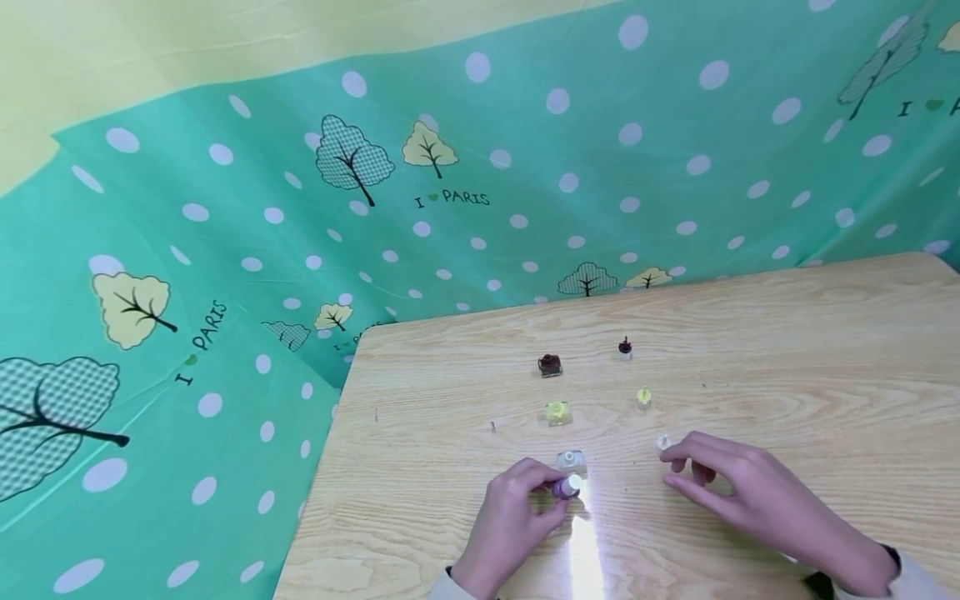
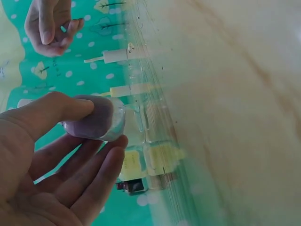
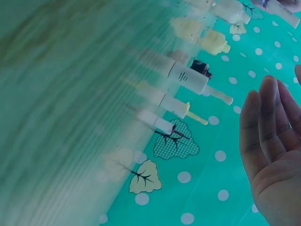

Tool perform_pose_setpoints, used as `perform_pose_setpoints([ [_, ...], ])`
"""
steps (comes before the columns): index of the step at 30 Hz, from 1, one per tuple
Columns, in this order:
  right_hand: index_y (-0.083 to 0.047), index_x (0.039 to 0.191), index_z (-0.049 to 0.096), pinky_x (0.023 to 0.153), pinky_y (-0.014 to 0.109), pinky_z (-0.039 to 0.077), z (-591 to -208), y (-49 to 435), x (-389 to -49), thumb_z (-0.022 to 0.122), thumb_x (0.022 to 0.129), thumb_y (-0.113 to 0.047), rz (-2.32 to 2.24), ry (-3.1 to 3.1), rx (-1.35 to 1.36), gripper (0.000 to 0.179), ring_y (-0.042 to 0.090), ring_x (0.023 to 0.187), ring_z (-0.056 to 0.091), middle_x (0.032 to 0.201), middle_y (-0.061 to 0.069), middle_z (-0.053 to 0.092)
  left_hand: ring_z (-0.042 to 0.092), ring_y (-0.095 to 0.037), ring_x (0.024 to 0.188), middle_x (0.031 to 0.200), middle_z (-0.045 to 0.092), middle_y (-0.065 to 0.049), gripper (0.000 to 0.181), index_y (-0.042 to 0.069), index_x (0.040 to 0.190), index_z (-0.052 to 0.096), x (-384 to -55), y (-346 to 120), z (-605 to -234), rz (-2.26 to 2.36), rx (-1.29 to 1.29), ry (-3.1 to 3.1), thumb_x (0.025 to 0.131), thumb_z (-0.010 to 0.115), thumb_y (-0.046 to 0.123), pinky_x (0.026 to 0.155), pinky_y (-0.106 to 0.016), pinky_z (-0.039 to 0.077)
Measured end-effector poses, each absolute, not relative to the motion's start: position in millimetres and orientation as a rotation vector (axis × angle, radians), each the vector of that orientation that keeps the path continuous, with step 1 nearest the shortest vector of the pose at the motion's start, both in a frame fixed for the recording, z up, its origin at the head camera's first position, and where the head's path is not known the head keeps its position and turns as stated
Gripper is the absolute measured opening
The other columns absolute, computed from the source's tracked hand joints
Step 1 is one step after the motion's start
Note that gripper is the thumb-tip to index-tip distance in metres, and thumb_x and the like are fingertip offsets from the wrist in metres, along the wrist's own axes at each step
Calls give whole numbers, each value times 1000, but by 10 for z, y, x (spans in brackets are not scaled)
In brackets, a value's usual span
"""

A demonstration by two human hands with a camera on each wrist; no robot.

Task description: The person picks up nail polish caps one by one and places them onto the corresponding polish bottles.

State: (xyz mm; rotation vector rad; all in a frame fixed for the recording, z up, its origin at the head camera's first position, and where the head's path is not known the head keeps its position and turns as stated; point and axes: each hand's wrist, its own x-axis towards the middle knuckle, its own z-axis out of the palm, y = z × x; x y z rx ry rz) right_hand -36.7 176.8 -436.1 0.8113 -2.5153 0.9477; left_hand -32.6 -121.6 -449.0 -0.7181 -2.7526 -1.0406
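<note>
My left hand (image 1: 517, 512) pinches a small purple nail polish bottle (image 2: 89, 118) between thumb and fingers, its white cap (image 1: 575, 483) still on. Just behind it stands an uncapped clear nail polish bottle (image 1: 571, 461). My right hand (image 1: 738, 483) is held above the table with fingers loosely bent and nothing in them. Its fingertips come close to a white brush cap (image 3: 188, 78) that stands upside down, brush pointing up. Farther back are a yellow bottle (image 1: 558, 413) with a yellow-tipped brush cap (image 1: 643, 397), and a dark bottle (image 1: 550, 366) with a dark-tipped brush cap (image 1: 626, 350).
The bottles line up on the left and the upturned brush caps on the right, across a wooden table (image 1: 420, 383). Behind the table hangs a green dotted curtain (image 1: 450, 250) with printed trees. A bright reflection lies on the tabletop near the left hand.
</note>
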Motion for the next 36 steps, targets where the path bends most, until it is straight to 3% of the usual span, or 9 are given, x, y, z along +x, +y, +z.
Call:
perform_pose_setpoints([
  [7, -27, 106, 70, 57, 7, 38, -4382, 1846, -369, 77, 87, -22, 969, -2547, 789, 21, -10, 73, 49, 89, -21, 66, 66, 0, 85, 96, 72, 4, 22, 9, 98, 73, -340, -1223, -4496, -1068, -695, -2804, 78, 81, 7, 77, -12, 55],
  [13, -28, 102, 70, 54, 9, 39, -4383, 1873, -374, 81, 82, -16, 941, -2596, 744, 26, -10, 72, 48, 89, -24, 63, 66, 4, 81, 92, 74, 3, 15, 8, 95, 73, -360, -1206, -4512, -1227, -695, -2830, 82, 79, 6, 68, -8, 53],
  [27, -27, 100, 70, 53, 14, 41, -4416, 1939, -367, 84, 77, -13, 912, -2623, 708, 30, -10, 72, 47, 85, -28, 58, 66, 1, 80, 88, 73, 7, 13, 11, 92, 74, -375, -1176, -4526, -1037, -749, -2845, 82, 81, 16, 75, -10, 53],
  [36, -24, 100, 71, 52, 17, 43, -4440, 1966, -378, 84, 76, -12, 889, -2665, 679, 30, -11, 70, 47, 83, -26, 58, 61, 5, 73, 84, 71, 10, 15, 14, 88, 73, -360, -1180, -4532, -1043, -713, -2881, 82, 82, 25, 67, -8, 51],
])
